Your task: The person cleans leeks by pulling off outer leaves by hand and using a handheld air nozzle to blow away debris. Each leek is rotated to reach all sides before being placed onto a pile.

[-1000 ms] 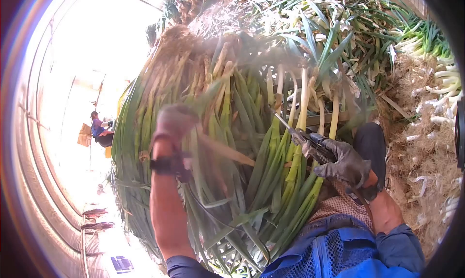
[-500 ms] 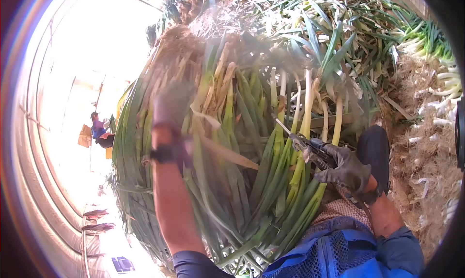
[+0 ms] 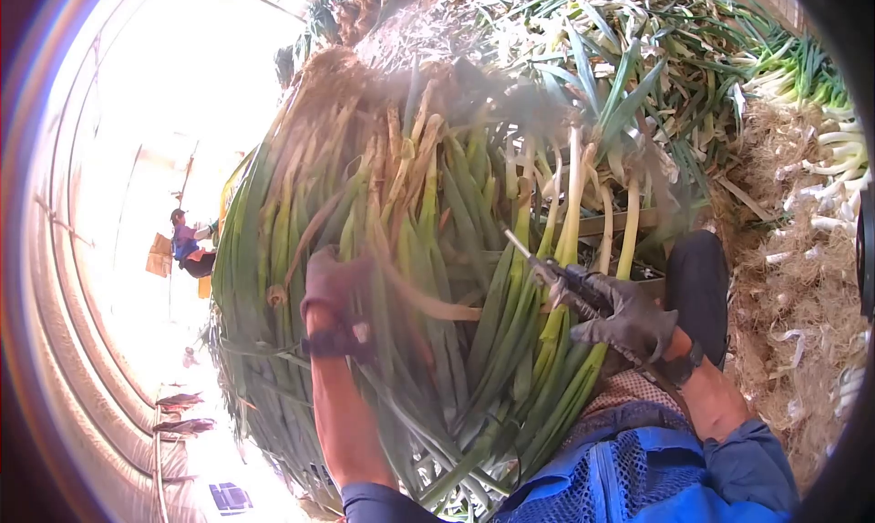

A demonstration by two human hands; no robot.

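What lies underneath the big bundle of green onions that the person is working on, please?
Under the bundle of green onions only the person's lap shows: blue mesh clothing and a dark knee. The bundle covers whatever supports it elsewhere. The left hand rests on top of it.

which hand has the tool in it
The right hand, in a dark glove, grips the small blade tool. The left hand holds no tool; it rests on the green onion bundle.

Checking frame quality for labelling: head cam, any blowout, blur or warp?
Head view: strong fisheye warp with dark vignette corners; left side blown out by daylight; left hand motion-blurred against the green onions; right hand and its shears fairly sharp.
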